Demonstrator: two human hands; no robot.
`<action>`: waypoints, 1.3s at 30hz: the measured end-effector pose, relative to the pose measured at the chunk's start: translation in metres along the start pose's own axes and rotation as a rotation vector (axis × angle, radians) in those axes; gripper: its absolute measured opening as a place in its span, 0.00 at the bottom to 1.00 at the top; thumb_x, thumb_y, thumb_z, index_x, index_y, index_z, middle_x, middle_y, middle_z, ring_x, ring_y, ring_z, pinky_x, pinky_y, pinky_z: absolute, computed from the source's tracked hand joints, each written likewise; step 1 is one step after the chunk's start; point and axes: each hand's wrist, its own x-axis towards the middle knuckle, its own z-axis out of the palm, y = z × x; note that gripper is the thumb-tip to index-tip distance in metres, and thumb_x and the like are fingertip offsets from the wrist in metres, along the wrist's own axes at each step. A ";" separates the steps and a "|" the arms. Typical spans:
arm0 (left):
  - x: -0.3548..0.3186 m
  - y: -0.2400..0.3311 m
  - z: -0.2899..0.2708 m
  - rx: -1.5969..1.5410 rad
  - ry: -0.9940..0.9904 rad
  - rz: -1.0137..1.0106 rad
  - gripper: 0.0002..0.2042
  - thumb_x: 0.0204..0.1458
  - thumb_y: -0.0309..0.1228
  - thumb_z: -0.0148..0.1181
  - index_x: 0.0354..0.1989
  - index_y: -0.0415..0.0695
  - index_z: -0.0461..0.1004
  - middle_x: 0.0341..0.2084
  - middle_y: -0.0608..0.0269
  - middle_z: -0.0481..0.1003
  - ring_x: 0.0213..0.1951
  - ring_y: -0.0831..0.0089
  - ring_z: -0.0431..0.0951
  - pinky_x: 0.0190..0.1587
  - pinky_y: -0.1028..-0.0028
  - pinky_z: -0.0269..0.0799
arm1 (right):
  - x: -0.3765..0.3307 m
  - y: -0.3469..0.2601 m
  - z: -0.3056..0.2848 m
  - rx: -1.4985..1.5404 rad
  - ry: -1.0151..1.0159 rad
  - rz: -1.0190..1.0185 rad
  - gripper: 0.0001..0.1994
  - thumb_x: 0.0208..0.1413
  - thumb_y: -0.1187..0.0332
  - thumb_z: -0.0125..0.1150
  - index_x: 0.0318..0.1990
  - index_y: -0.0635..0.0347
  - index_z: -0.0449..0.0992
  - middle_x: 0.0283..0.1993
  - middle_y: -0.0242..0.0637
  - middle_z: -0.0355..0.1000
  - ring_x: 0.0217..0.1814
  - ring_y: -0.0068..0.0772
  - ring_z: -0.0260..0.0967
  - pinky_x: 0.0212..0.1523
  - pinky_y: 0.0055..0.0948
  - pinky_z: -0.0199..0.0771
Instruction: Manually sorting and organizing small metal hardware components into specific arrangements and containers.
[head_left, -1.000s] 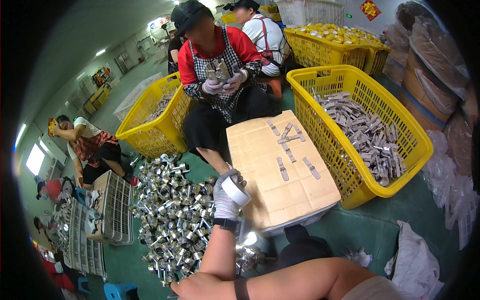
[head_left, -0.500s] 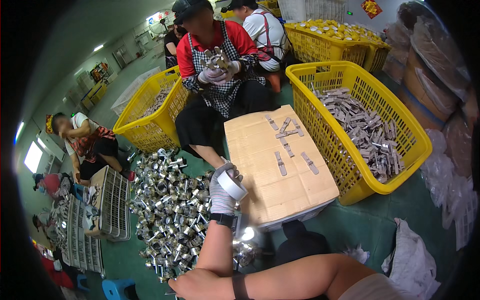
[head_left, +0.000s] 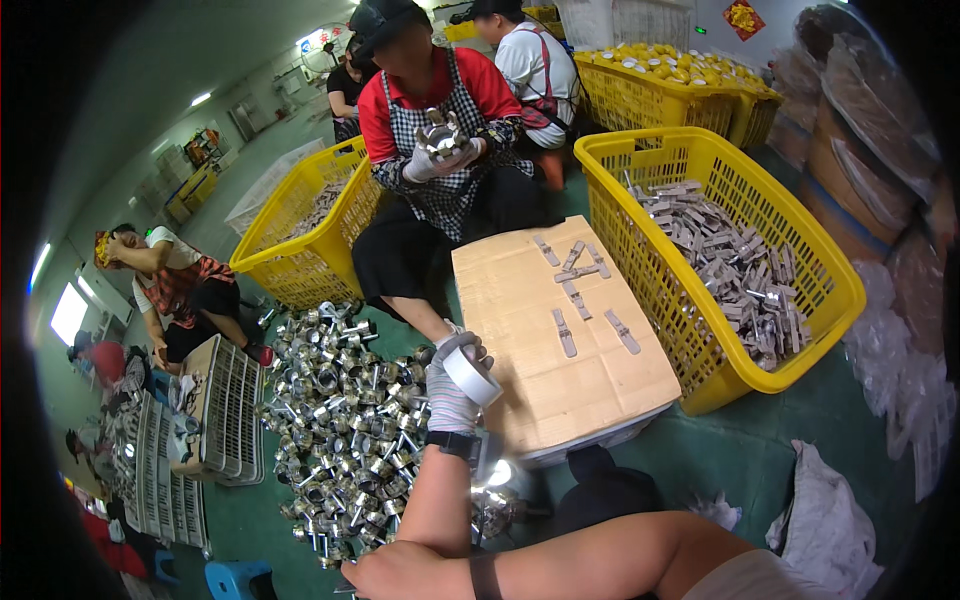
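Observation:
My left hand (head_left: 455,385), in a striped grey glove with a watch at the wrist, is closed around a white ring (head_left: 470,376) that looks like a tape roll. It is beside the left edge of a cardboard sheet (head_left: 520,390), where several flat metal clips (head_left: 563,332) lie. My right forearm crosses over my left one. The bare right hand (head_left: 400,572) is low at the picture's edge, its fingers mostly cut off. Left of my arm is a heap of shiny metal cups with stems (head_left: 345,430). Against its right side sits a blurred, glaring metal thing (head_left: 495,485).
A yellow basket (head_left: 690,340) full of metal clips stands on the right; another (head_left: 300,265) stands far left. Opposite sits a co-worker (head_left: 440,110) holding a pronged metal ring (head_left: 440,138). A white cloth (head_left: 830,530) lies lower right, a blue stool (head_left: 232,578) lower left.
My left hand and the white ring have shifted slightly right and down. The co-worker's pronged metal ring is turned and now shows its opening. My right hand has barely moved.

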 end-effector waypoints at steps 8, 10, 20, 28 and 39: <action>-0.005 0.003 -0.002 0.053 0.014 0.040 0.05 0.47 0.26 0.50 0.29 0.38 0.70 0.18 0.64 0.68 0.21 0.72 0.68 0.26 0.74 0.68 | 0.001 0.002 0.002 0.045 0.018 -0.044 0.09 0.47 0.63 0.53 0.29 0.59 0.73 0.25 0.45 0.72 0.29 0.46 0.72 0.30 0.40 0.71; -0.005 0.003 0.000 0.065 0.012 0.046 0.05 0.47 0.26 0.49 0.30 0.38 0.71 0.18 0.64 0.68 0.21 0.73 0.68 0.26 0.74 0.68 | 0.002 0.001 -0.001 0.019 -0.054 -0.007 0.09 0.47 0.63 0.53 0.29 0.59 0.73 0.26 0.46 0.72 0.29 0.46 0.72 0.30 0.40 0.71; 0.005 0.005 -0.027 -0.110 -0.183 -0.004 0.10 0.48 0.27 0.45 0.35 0.36 0.71 0.26 0.58 0.70 0.26 0.69 0.70 0.29 0.71 0.69 | 0.000 -0.009 -0.006 -0.013 -0.065 0.028 0.10 0.48 0.63 0.53 0.28 0.61 0.71 0.25 0.48 0.72 0.30 0.48 0.72 0.31 0.42 0.70; 0.000 0.001 -0.015 0.001 -0.128 0.042 0.09 0.47 0.26 0.47 0.34 0.37 0.71 0.22 0.61 0.70 0.23 0.71 0.69 0.28 0.72 0.68 | -0.002 -0.004 -0.002 0.065 -0.053 0.040 0.10 0.48 0.64 0.52 0.28 0.63 0.71 0.24 0.48 0.71 0.30 0.48 0.71 0.31 0.41 0.70; 0.011 -0.002 -0.015 0.051 -0.083 -0.024 0.04 0.46 0.29 0.51 0.28 0.43 0.69 0.17 0.67 0.67 0.23 0.72 0.68 0.27 0.72 0.65 | -0.003 0.002 0.008 0.033 0.012 -0.013 0.10 0.46 0.64 0.53 0.24 0.62 0.72 0.23 0.47 0.71 0.28 0.47 0.71 0.29 0.41 0.70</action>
